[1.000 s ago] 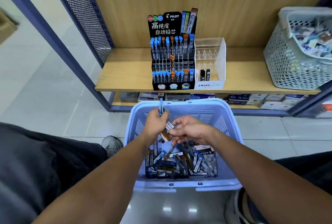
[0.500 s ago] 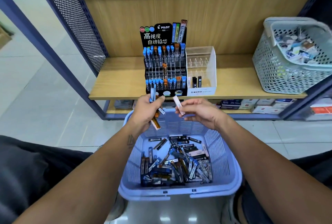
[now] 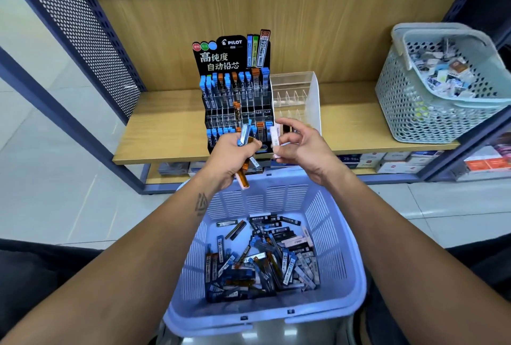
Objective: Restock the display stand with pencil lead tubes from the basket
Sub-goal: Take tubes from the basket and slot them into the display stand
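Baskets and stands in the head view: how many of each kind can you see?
Lilac basket: 1
Pale green basket: 1
Black Pilot stand: 1
Clear stand: 1
Total: 4

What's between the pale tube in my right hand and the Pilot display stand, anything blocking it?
Nothing visible blocks it. The right hand pinches the pale tube in open air just in front of the Pilot display stand. The left hand, gripping several tubes, sits beside it, not across the way.
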Available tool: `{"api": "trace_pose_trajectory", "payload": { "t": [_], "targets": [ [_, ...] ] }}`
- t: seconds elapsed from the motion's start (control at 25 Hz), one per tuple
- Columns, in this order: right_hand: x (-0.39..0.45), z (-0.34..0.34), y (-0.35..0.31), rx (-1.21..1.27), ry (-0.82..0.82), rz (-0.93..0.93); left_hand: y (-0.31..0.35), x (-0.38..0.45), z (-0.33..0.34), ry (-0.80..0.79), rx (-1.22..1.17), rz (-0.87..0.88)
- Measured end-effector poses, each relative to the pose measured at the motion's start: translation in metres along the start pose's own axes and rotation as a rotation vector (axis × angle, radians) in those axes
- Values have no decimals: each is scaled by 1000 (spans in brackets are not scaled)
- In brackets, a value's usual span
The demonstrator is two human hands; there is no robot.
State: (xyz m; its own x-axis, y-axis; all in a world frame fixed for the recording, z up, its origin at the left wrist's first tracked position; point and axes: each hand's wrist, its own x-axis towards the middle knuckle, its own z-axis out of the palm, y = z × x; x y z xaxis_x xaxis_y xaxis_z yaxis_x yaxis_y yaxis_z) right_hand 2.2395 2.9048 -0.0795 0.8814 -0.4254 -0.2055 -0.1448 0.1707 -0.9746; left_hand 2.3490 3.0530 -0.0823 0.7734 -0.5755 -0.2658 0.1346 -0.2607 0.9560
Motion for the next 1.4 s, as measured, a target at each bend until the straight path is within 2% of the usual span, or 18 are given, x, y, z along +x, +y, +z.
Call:
{"api": "trace_pose_trajectory", "payload": {
  "t": [0.24, 0.44, 0.52, 0.64, 0.72, 0.84, 0.96, 1.24, 1.4],
  "targets": [
    [12, -12, 1, -189, 22, -24, -3, 3, 12, 20, -35, -26],
    [20, -23, -3, 84, 212, -22, -12, 1, 35, -5, -113, -34],
    [22, -27, -7, 97, 292, -10, -14, 5, 46, -7, -111, -41],
    [36, -43, -12, -85, 466, -87, -13, 13, 54, 31, -115, -48],
    [50, -50, -17, -285, 513, -183, -15, 19, 53, 87, -136, -57],
    [65, -40, -18, -554, 439, -326, -19, 26, 48, 156, -135, -83],
    [74, -25, -7, -753, 372, -361, -21, 25, 42, 166, -131, -95],
    [86, -16, 21, -1002, 270, -345, -27, 23, 31, 158, -181, -143],
    [89, -16, 25, -1085, 275, -419, -23, 17, 30, 150, -182, -117]
  ]
}}
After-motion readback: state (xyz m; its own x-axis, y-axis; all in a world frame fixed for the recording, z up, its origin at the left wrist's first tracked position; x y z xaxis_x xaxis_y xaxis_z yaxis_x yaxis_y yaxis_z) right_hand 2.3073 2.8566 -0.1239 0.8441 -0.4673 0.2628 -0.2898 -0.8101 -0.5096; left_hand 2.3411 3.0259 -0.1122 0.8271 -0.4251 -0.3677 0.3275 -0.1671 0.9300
